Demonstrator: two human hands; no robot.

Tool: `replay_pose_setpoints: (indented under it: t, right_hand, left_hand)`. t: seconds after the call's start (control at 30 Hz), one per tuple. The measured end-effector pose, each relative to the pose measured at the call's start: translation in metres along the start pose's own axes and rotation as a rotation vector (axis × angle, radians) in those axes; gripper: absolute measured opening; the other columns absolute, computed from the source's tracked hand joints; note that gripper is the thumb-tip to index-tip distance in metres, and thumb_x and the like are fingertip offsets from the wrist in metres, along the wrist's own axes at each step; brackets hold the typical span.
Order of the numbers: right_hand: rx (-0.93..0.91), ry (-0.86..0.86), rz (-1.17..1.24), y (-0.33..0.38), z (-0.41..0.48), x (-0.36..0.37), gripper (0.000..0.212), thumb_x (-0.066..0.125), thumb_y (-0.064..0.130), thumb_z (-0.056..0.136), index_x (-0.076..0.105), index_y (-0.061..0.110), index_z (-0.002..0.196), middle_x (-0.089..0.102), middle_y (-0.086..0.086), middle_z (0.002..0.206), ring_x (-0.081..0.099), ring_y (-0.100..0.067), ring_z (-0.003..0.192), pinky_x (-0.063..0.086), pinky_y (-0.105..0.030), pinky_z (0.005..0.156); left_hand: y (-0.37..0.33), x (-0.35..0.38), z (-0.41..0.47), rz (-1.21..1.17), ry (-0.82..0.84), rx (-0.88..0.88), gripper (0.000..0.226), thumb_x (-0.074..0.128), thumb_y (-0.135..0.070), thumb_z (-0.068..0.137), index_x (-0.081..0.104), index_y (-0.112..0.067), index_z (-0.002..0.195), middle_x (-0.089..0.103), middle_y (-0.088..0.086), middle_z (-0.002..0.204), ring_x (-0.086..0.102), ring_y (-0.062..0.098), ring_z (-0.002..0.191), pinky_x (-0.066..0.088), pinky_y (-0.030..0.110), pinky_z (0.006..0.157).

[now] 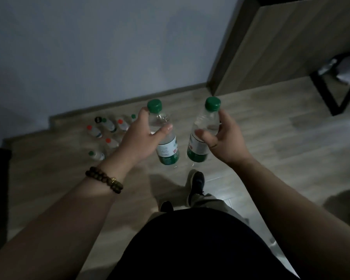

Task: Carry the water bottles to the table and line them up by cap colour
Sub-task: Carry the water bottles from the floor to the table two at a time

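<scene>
My left hand [141, 136] grips a clear water bottle with a green cap [167, 146] around its upper body, held upright above the floor. My right hand [222, 138] grips a second green-capped bottle [200, 146] the same way, close beside the first. Behind my left hand, several more bottles [109, 134] stand on the wooden floor near the wall; some have red caps [89, 127], some green caps [91, 153], and one has a black cap [98, 119]. No table top is in view.
A pale wall [109, 47] with a skirting board runs behind the floor bottles. A wooden panel [271, 47] rises at the upper right, with a black metal frame [335, 93] beside it. My feet [196, 186] stand on the floor below the bottles.
</scene>
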State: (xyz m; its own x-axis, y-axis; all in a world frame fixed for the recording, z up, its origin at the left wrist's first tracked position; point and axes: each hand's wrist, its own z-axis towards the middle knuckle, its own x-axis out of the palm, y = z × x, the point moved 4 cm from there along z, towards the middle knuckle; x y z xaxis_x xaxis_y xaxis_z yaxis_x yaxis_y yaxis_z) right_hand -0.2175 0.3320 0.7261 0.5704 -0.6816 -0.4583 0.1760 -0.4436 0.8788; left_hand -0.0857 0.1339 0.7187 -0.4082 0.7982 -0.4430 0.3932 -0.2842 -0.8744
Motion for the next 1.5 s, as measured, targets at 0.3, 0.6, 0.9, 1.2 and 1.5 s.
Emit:
replay_pose_setpoints:
  t: [0.3, 0.6, 0.9, 1.2, 1.5]
  right_hand:
    - [0.068, -0.171, 0.275, 0.009, 0.014, -0.108, 0.023, 0.069, 0.032, 0.075, 0.068, 0.036, 0.098, 0.069, 0.019, 0.078, 0.065, 0.003, 0.073, 0.051, -0.015, 0.064]
    - [0.188, -0.413, 0.590, -0.059, 0.077, -0.252, 0.043, 0.072, 0.043, 0.067, 0.059, 0.015, 0.097, 0.065, 0.005, 0.078, 0.063, -0.012, 0.072, 0.050, -0.031, 0.065]
    - [0.224, -0.547, 0.563, -0.118, 0.155, -0.420, 0.044, 0.074, 0.049, 0.067, 0.060, 0.020, 0.099, 0.070, 0.009, 0.077, 0.067, -0.009, 0.069, 0.052, -0.025, 0.060]
    - [0.309, -0.794, 0.506, -0.184, 0.231, -0.562, 0.041, 0.072, 0.052, 0.070, 0.065, 0.029, 0.103, 0.076, 0.000, 0.096, 0.074, -0.024, 0.089, 0.060, -0.052, 0.086]
    - [0.472, -1.102, 0.501, -0.242, 0.272, -0.695, 0.042, 0.071, 0.056, 0.070, 0.064, 0.033, 0.105, 0.076, 0.003, 0.097, 0.075, -0.020, 0.085, 0.061, -0.053, 0.085]
  left_hand:
    - [-0.132, 0.052, 0.068, 0.024, 0.110, 0.275, 0.030, 0.057, -0.073, 0.084, 0.056, -0.046, 0.097, 0.065, -0.042, 0.096, 0.062, -0.017, 0.090, 0.042, 0.002, 0.068]
    - [-0.224, 0.193, 0.181, -0.141, 0.278, 0.175, 0.029, 0.071, -0.053, 0.079, 0.069, -0.028, 0.094, 0.075, -0.014, 0.084, 0.072, 0.005, 0.081, 0.051, 0.018, 0.067]
    - [-0.351, 0.337, 0.276, -0.086, 0.411, 0.221, 0.038, 0.067, -0.063, 0.073, 0.070, -0.032, 0.095, 0.076, -0.016, 0.085, 0.071, 0.001, 0.076, 0.051, 0.018, 0.068]
    - [-0.452, 0.491, 0.394, 0.024, 0.573, 0.351, 0.045, 0.065, -0.068, 0.071, 0.069, -0.029, 0.092, 0.076, -0.012, 0.086, 0.073, 0.010, 0.082, 0.057, 0.036, 0.079]
    - [-0.548, 0.660, 0.502, 0.060, 0.811, 0.449, 0.040, 0.067, -0.068, 0.071, 0.068, -0.033, 0.090, 0.077, -0.008, 0.084, 0.074, 0.013, 0.082, 0.059, 0.044, 0.084]
